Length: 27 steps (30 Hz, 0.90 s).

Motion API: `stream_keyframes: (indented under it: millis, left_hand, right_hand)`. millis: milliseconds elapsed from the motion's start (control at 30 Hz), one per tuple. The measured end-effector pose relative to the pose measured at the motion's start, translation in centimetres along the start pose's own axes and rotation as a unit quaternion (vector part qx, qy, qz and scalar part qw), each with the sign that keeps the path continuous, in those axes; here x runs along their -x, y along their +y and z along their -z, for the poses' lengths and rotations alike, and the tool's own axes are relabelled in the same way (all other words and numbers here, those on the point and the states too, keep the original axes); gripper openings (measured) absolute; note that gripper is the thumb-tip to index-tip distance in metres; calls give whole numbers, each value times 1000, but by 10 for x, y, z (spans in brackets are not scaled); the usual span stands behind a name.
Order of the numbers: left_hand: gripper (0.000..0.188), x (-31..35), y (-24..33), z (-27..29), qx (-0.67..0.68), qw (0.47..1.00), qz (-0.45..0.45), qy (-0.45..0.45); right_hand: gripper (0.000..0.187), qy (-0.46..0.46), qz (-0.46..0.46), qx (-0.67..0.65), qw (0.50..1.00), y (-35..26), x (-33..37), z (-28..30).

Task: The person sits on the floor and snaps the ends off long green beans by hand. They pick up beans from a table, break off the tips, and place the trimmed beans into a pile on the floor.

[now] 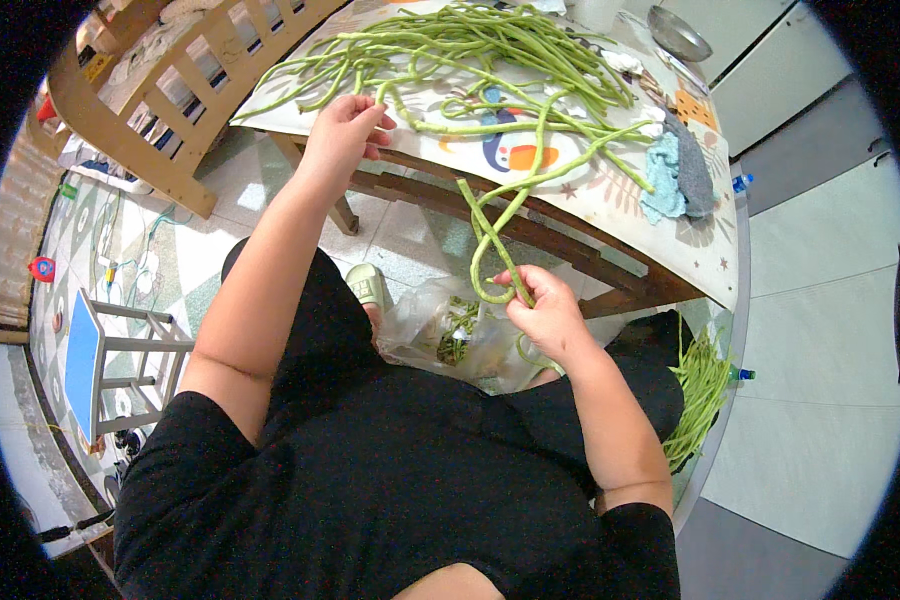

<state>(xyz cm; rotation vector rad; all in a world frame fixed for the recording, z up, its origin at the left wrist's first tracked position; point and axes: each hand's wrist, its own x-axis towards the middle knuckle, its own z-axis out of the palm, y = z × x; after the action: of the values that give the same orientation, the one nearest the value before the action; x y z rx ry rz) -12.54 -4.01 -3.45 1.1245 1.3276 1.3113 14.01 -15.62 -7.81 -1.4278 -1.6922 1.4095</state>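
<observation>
The left hand (348, 128), nearer the bean heap (490, 40) at its two o'clock, pinches one bean (460, 129) trailing toward three; the right hand (550, 318) grips looped beans (493, 238).

Scanning right across the scene now, and no lettering can be read! No number, label or sign comes through legibly.

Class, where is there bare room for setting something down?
Bare: the table's near-right corner, between the light-blue cloth and front edge; the blue stool seat looks bare too. Crowded: the table's far middle, heaped with long beans, some trailing frontward.
</observation>
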Motion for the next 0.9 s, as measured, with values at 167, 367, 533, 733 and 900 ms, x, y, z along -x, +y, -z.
stream_keyframes:
  millis: [167,367,533,733,900]
  left_hand:
    - [10,38,-5,-3,174,981,36,-81]
    - [14,114,-32,-18,161,962,160,-151]
    - [16,138,-56,-28,88,945,174,-262]
    - [17,150,-58,-53,39,921,182,-342]
    - [16,157,-63,-71,4,913,187,-363]
  right_hand:
    - [21,-2,-5,19,1000,0,-1,3]
    - [11,5,18,-103,994,10,-8,1]
    - [6,25,30,-200,979,7,-5,-4]
    - [15,40,-36,-186,981,7,-12,-22]
    - [26,10,-74,-241,968,-3,-11,-28]
